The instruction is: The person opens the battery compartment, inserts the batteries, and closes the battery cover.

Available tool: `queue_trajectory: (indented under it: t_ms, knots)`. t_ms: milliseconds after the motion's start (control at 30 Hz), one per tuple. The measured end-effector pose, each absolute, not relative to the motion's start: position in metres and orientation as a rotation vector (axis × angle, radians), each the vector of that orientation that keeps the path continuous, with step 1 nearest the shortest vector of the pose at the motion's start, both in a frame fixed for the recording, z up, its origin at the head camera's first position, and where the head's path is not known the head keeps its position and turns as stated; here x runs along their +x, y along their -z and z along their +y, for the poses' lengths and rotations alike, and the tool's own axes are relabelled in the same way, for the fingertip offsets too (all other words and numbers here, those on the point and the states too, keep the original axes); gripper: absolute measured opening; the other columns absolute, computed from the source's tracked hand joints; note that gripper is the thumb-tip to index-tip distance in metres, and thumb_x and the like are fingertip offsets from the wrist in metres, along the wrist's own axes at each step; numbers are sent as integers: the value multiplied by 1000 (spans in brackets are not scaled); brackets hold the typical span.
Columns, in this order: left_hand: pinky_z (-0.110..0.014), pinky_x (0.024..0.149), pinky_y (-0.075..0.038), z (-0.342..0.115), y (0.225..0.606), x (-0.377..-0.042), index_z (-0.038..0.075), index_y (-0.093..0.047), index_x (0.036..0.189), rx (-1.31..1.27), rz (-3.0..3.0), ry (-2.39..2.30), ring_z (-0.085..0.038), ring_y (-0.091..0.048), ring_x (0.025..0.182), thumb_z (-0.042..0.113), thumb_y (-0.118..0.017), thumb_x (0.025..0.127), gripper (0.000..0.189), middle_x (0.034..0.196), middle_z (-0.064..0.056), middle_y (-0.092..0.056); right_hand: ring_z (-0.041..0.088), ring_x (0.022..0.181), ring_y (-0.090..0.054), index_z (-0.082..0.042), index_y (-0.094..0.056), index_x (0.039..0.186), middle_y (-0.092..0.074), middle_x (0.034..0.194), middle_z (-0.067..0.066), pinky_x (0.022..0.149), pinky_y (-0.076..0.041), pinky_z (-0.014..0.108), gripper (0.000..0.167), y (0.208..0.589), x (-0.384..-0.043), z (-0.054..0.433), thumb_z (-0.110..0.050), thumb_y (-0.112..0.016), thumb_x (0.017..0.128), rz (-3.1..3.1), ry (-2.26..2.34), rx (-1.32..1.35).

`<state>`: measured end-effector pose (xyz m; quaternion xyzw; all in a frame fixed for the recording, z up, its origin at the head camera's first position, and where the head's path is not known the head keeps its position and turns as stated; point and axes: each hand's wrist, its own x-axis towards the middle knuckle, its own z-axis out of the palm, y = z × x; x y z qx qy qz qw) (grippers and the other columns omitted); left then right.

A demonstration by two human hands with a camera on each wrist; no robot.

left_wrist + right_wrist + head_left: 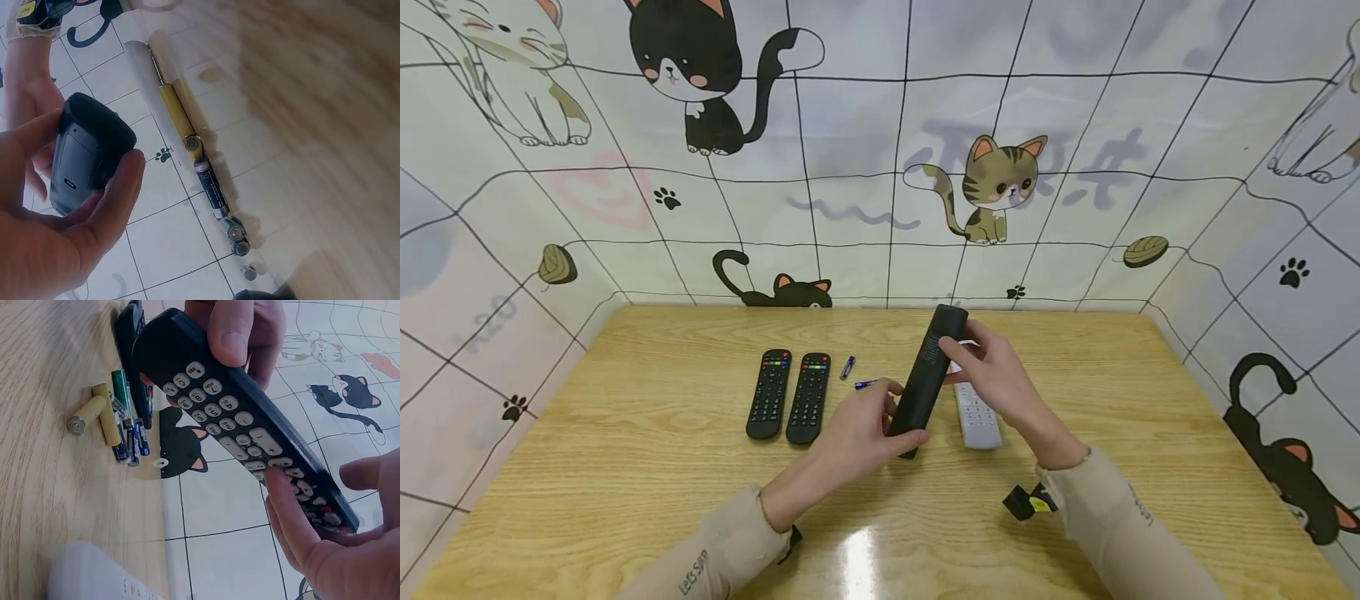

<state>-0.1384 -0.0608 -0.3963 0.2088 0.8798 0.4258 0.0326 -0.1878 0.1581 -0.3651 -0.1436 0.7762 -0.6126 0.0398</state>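
A black remote control (925, 375) is held aloft over the table, tilted, its back toward the head camera and its buttons facing away. My left hand (857, 429) grips its lower end between thumb and fingers. At the upper end, my right hand (1000, 375) has its thumb on the back and its fingers against the button side, which shows in the right wrist view. A white remote (979, 421) lies beneath, partly covered by my right hand. Several batteries (106, 422) lie behind my left hand, mostly hidden in the head view.
Two black remotes (768, 396) (809, 400) lie side by side left of my left hand. Blue batteries (847, 367) lie just right of them. A cat-patterned cloth wall (857, 275) borders the wooden table (662, 467) at the back and sides.
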Motion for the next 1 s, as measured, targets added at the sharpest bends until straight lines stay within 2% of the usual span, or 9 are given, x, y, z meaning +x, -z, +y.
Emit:
queue_trajectory:
  t_ms: [267, 467, 567, 733, 867, 1000]
  knots:
    - [-27, 67, -52, -60, 395, -137, -1, -54, 133, 676, 2819, -1228, -15, -63, 81, 33, -86, 86, 66, 96, -4, -64, 37, 109, -68, 6, -43, 145, -59, 132, 27, 78, -60, 52, 47, 365, -190, 156, -16, -59, 106, 2402, 1922, -368]
    - [-28, 69, -52, -62, 395, -135, 1, -53, 137, 773, 2870, -1202, -20, -63, 85, 31, -82, 91, 63, 99, -6, -63, 36, 107, -68, 8, -41, 145, -59, 131, 30, 74, -62, 44, 47, 363, -192, 158, -12, -58, 106, 2395, 1944, -349]
    - [-30, 70, -52, -63, 395, -133, 4, -50, 144, 827, 2913, -1153, -21, -63, 87, 32, -80, 92, 66, 109, -9, -63, 36, 106, -68, 8, -41, 145, -59, 130, 30, 75, -61, 46, 47, 363, -194, 159, -11, -57, 106, 2385, 1953, -333]
    - [-34, 77, -55, -65, 392, -130, 16, -49, 152, 910, 2988, -1052, -20, -63, 96, 37, -78, 94, 68, 131, -12, -58, 37, 110, -67, 8, -40, 147, -58, 134, 30, 77, -60, 50, 47, 363, -196, 161, -11, -56, 106, 2359, 1954, -307]
    - [-36, 83, -56, -65, 391, -130, 20, -53, 151, 1005, 3020, -997, -21, -64, 107, 39, -76, 95, 63, 136, -11, -57, 36, 112, -67, 8, -40, 147, -57, 136, 30, 75, -61, 44, 46, 362, -197, 163, -10, -55, 107, 2329, 1966, -300]
    - [-35, 81, -56, -65, 390, -129, 19, -58, 148, 1070, 3045, -953, -20, -62, 105, 40, -75, 96, 58, 134, -9, -57, 33, 112, -67, 9, -40, 147, -56, 137, 30, 73, -62, 39, 47, 362, -199, 165, -10, -54, 107, 2300, 1979, -303]
